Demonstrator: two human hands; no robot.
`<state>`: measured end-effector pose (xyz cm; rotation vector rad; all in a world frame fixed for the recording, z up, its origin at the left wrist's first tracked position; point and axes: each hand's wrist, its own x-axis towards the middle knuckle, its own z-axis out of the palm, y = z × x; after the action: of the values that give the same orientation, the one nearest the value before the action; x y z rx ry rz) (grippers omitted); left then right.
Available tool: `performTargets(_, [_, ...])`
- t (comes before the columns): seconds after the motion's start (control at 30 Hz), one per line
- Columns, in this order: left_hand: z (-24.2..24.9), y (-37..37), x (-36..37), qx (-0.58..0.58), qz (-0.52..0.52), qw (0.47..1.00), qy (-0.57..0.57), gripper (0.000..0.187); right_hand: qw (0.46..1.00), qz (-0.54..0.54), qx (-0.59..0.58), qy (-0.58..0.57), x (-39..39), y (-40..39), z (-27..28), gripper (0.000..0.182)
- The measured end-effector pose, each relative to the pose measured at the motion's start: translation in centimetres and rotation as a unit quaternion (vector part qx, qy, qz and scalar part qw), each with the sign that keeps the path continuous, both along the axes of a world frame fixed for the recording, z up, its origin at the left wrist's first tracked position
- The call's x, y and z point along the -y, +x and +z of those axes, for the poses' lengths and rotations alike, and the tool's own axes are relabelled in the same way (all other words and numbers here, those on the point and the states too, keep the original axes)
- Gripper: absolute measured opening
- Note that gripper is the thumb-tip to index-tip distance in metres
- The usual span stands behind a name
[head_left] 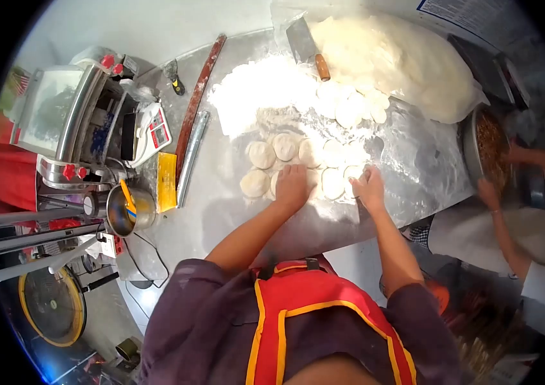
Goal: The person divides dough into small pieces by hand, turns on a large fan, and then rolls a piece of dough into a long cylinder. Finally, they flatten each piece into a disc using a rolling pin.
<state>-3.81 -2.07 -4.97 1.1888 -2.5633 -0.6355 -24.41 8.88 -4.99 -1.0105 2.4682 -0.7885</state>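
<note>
Two rows of flattened dough rounds lie on the floured metal table. My left hand (293, 185) rests palm down over the front row, its fingers laid on a dough round that it mostly hides. A bare dough round (255, 183) lies to its left. At the right end of the same row, my right hand (369, 186) has its thumb and fingers closed at the edge of a dough round (352, 174). Behind both hands sits the back row, including a dough round (284, 147). More dough pieces (349, 108) are heaped farther back near loose flour (253, 86).
A large dough mass (394, 61) under plastic and a scraper (304, 45) are at the back. To the left are a red rod (199, 96), metal tube (193, 157), yellow block (166, 181), scale (154, 135) and pot (130, 212). A co-worker's hands reach a bowl of filling (471, 144).
</note>
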Motion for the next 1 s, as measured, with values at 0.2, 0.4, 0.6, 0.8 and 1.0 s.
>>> performTargets(0.2, [2.5,-0.8,0.7,0.06,-0.066,0.991,0.096,0.029,0.996,0.054,0.034,0.064,0.8,0.2,2.3,0.033])
performTargets(0.4, [-0.8,-2.9,7.7,-0.102,-0.061,0.984,0.132,0.034,0.934,0.088,0.341,-0.064,1.6,1.3,1.5,0.039])
performTargets(0.6, [1.4,-6.3,10.7,0.157,-0.129,0.966,0.162,0.052,0.978,0.094,0.184,-0.003,1.4,2.8,-2.1,0.05])
performTargets(0.8, [1.5,-6.1,9.3,0.074,-0.255,0.957,0.118,0.057,0.931,0.033,0.359,-0.061,-0.7,4.5,1.6,0.039])
performTargets(1.0, [5.5,-12.3,13.0,-0.197,-0.065,0.931,0.301,0.052,0.843,-0.192,0.445,-0.232,4.1,-1.9,7.7,0.038])
